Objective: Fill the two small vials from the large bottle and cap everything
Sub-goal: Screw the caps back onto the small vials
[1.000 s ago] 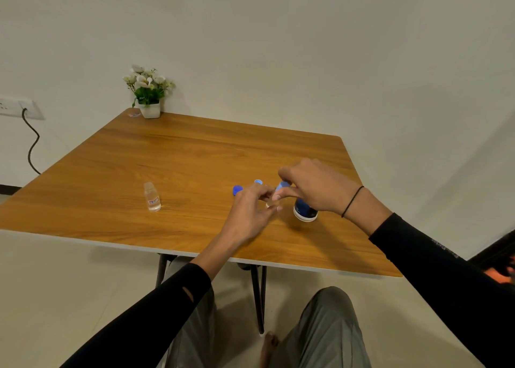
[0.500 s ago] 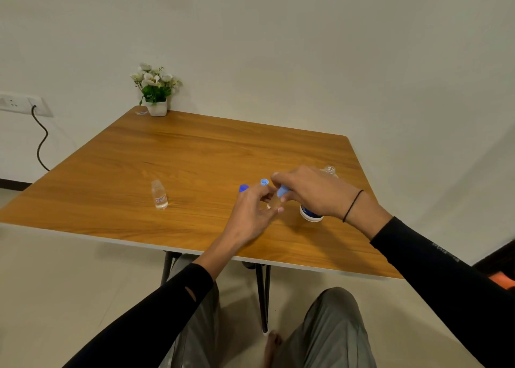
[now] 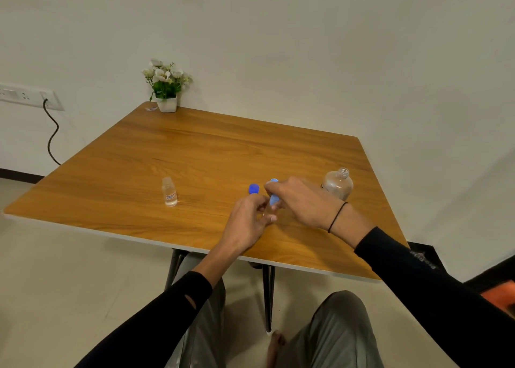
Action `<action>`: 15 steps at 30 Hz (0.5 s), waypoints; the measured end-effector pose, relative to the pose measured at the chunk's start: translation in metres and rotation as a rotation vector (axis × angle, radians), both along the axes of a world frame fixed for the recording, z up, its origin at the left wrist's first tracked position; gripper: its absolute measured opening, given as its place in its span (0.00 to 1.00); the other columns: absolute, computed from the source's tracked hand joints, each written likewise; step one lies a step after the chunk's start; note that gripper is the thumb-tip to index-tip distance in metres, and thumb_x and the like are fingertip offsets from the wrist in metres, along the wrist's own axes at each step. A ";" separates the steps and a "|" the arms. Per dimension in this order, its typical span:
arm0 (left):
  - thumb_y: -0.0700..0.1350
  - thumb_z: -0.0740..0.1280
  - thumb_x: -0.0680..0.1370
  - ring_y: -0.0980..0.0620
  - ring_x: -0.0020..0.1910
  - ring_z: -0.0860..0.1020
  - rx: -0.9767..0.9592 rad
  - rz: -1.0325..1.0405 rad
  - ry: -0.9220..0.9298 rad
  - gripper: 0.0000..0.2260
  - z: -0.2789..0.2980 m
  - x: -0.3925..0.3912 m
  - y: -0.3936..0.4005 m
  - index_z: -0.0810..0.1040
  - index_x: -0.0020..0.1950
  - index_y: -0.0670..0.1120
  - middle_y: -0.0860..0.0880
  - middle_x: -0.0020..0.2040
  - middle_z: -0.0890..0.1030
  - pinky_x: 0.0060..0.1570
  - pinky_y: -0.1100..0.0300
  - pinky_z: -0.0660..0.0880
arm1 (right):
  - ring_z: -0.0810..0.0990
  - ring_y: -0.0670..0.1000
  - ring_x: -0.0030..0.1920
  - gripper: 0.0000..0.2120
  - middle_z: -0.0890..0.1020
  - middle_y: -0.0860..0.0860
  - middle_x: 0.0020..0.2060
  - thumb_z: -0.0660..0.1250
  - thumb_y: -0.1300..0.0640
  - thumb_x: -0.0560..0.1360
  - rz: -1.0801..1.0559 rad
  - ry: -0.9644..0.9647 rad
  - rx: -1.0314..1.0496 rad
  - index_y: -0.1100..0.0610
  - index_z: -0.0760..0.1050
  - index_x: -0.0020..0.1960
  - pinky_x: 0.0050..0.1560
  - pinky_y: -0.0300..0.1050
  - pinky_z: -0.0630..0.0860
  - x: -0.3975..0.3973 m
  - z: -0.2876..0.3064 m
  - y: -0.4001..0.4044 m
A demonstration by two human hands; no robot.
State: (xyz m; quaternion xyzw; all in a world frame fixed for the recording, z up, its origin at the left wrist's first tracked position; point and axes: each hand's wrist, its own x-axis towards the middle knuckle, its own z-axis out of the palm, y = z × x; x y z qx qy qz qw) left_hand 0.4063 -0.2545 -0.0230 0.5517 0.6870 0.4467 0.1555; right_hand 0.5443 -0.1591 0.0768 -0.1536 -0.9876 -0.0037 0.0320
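Both hands meet over the near middle of the wooden surface (image 3: 195,150). The left hand (image 3: 248,223) curls its fingers around a small vial that is almost wholly hidden, so its grip is grasping that vial. The right hand (image 3: 302,200) pinches a light blue cap (image 3: 274,199) between its fingertips, right at the top of the hidden vial; whether the cap is seated cannot be told. Just behind the hands lie a dark blue cap (image 3: 253,189) and another light blue cap (image 3: 274,180), the second partly covered by the right hand's fingers. The large bottle (image 3: 337,184) stands upright and uncapped just beyond the right wrist. The second vial (image 3: 169,191) stands upright and uncapped, well apart to the left. A potted plant (image 3: 166,85) sits at the far corner.
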 end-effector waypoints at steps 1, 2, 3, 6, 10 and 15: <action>0.42 0.79 0.75 0.52 0.45 0.83 -0.006 -0.003 -0.005 0.06 -0.002 -0.004 -0.002 0.83 0.46 0.48 0.50 0.42 0.85 0.51 0.48 0.81 | 0.76 0.54 0.39 0.17 0.72 0.41 0.37 0.68 0.59 0.80 -0.024 0.022 -0.030 0.45 0.59 0.48 0.29 0.41 0.61 -0.004 -0.006 0.000; 0.42 0.79 0.75 0.52 0.47 0.84 -0.008 -0.011 -0.015 0.06 -0.003 -0.008 -0.003 0.84 0.48 0.49 0.50 0.44 0.86 0.52 0.49 0.81 | 0.76 0.55 0.39 0.14 0.69 0.41 0.36 0.68 0.57 0.80 -0.059 0.041 -0.073 0.48 0.62 0.50 0.30 0.41 0.59 -0.008 -0.012 0.001; 0.42 0.79 0.75 0.53 0.49 0.85 -0.008 -0.017 -0.027 0.06 -0.002 -0.012 -0.005 0.85 0.50 0.49 0.50 0.45 0.87 0.53 0.51 0.81 | 0.76 0.55 0.40 0.13 0.69 0.42 0.37 0.70 0.53 0.80 -0.098 0.055 -0.143 0.51 0.65 0.53 0.31 0.43 0.61 -0.012 -0.016 0.002; 0.42 0.79 0.76 0.56 0.51 0.85 -0.006 -0.017 -0.066 0.10 0.000 -0.023 -0.008 0.86 0.56 0.47 0.52 0.50 0.88 0.54 0.58 0.81 | 0.78 0.51 0.43 0.29 0.76 0.48 0.41 0.77 0.48 0.74 -0.185 0.067 -0.368 0.53 0.66 0.67 0.40 0.48 0.75 -0.015 -0.016 0.010; 0.42 0.79 0.76 0.57 0.54 0.84 -0.032 0.014 -0.097 0.12 -0.004 -0.034 -0.009 0.85 0.58 0.47 0.53 0.53 0.87 0.57 0.63 0.78 | 0.80 0.54 0.47 0.21 0.82 0.54 0.50 0.69 0.65 0.78 -0.328 0.186 -0.331 0.52 0.69 0.67 0.48 0.51 0.78 -0.020 -0.022 0.032; 0.41 0.79 0.76 0.58 0.56 0.82 -0.032 0.012 -0.094 0.18 -0.003 -0.036 -0.012 0.83 0.65 0.46 0.54 0.57 0.84 0.59 0.65 0.78 | 0.75 0.60 0.60 0.23 0.71 0.54 0.64 0.66 0.61 0.79 -0.398 -0.058 -0.065 0.47 0.67 0.71 0.45 0.52 0.74 -0.050 -0.048 0.040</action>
